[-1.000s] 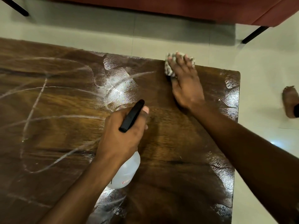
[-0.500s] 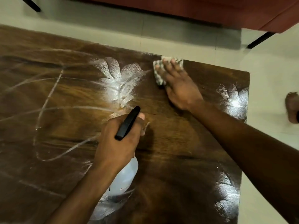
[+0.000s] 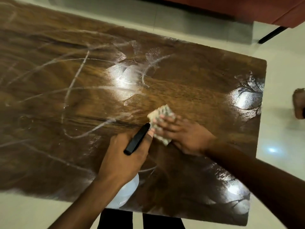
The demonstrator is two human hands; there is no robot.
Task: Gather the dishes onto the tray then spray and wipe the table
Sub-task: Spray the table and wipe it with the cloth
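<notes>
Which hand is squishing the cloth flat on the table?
The right hand. It lies spread out on the patterned cloth, pressing it onto the wooden table. The left hand is wrapped around the spray bottle instead.

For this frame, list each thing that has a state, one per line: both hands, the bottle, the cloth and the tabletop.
Left hand: closed around the spray bottle's neck.
Right hand: flat, fingers spread, pressing the cloth down.
Spray bottle: upright, gripped, black trigger head pointing away from the person.
Cloth: crumpled, flat on the table under the right hand.
Table: wet, streaked with white smears, no dishes in view.
</notes>
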